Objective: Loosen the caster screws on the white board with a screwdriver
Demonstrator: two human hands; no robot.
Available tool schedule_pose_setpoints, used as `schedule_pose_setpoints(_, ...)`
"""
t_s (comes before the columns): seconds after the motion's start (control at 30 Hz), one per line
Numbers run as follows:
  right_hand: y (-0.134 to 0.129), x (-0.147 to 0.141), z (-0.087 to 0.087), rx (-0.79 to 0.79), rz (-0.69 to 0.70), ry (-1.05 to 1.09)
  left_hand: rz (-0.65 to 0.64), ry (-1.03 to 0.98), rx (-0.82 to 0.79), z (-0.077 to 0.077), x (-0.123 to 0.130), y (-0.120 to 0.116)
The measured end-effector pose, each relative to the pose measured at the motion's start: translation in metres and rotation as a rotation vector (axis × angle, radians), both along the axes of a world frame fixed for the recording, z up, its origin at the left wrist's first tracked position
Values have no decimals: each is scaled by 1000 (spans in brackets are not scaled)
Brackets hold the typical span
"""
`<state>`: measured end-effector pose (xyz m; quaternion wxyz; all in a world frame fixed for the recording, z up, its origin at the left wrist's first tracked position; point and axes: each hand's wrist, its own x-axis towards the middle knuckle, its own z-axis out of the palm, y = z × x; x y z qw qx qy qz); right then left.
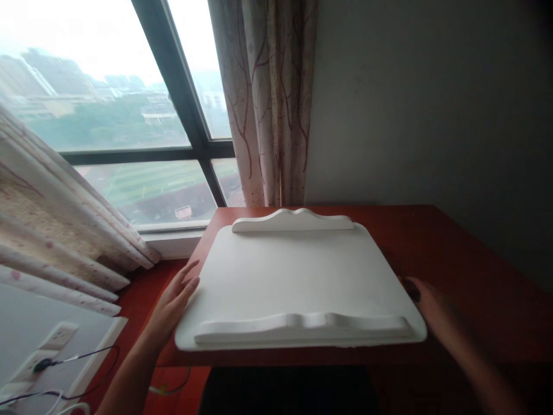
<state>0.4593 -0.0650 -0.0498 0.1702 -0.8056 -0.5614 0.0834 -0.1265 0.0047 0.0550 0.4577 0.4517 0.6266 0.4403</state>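
A white board [298,274] with rounded corners lies on the reddish-brown desk [466,276] in front of me. A wavy-edged white rail [294,221] runs along its far side, and a second such rail [302,328] along its near side. My left hand [176,294] is at the board's left edge, fingers stretched and thumb apart, the thumb close to the rim. Beside the right edge is my right hand [425,302], in shadow and blurred. Its fingers bend toward the board's side, and their tips are partly hidden, so its grip is unclear.
Behind the desk hang patterned curtains [276,104] beside a dark-framed window [201,144]. A grey wall [432,104] rises at the right. At lower left, a black plug [42,364] with cables sits in a wall socket [60,336]. Red flooring [140,294] shows left of the desk.
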Motion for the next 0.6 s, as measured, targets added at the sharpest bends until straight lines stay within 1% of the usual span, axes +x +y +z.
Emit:
schedule_pose_setpoints(0.1, 2, -3, 11, 34, 5, -33, -24, 65, 16, -1, -1, 6)
schedule_pose_setpoints(0.2, 8, -6, 26, 122, -16, -39, -13, 135, 83, -5, -5, 15)
schedule_pose_setpoints(0.23, 11, -7, 31, 148, -19, -7, -6, 136, 97, -7, -7, 19)
schedule_pose_setpoints(0.3, 19, -10, 41, 161, -28, 132, -22, 100, 81, -9, -10, 24)
schedule_pose_setpoints(0.4, 32, -18, 53, 99, -37, 447, -81, 2, -13, -13, -14, 30)
schedule_pose_setpoints(0.47, 39, -25, 61, 12, -22, 620, -120, -71, -101, -15, -16, 32)
schedule_pose_setpoints(0.53, 42, -32, 70, -109, 16, 744, -151, -138, -180, -17, -17, 32)
schedule_pose_setpoints(0.6, 44, -37, 79, -206, 71, 833, -165, -183, -218, -19, -16, 32)
